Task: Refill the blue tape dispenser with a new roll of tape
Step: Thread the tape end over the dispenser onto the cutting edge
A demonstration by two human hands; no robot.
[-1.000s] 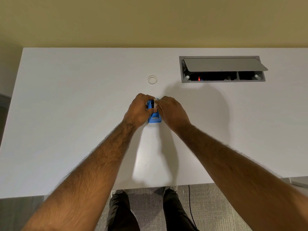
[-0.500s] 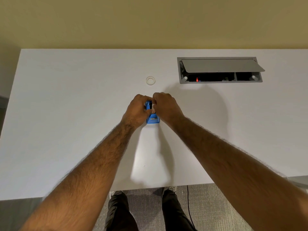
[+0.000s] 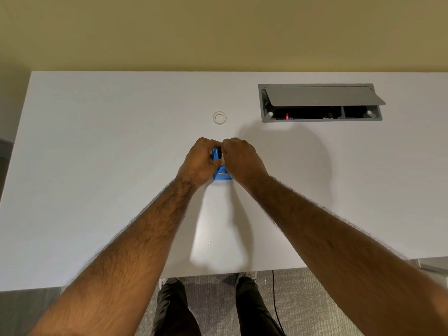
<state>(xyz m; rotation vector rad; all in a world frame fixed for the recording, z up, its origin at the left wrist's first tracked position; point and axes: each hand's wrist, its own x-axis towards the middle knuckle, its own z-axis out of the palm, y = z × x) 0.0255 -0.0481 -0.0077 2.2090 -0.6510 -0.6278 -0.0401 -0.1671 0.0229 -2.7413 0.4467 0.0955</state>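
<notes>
From the head camera, looking down over the white desk (image 3: 97,190), the blue tape dispenser (image 3: 221,175) sits on the desktop between both hands, its long axis running straight toward and away from the person, with the cutter end nearest them. The left hand (image 3: 200,161) wraps the dispenser's left flank, holding it steady. The right hand (image 3: 242,160) curls over the far, upper part, fingertips pinched down at the dark slot; whether it grips a roll or spindle there I cannot tell, since the knuckles hide it. A small white ring of tape (image 3: 219,117) lies flat on the desk, well beyond the hands, slightly left of the dispenser's line, so either hand would have to reach forward past the dispenser for it. An open grey cable hatch (image 3: 320,103) sits far right. No brand or writing is legible on anything.
</notes>
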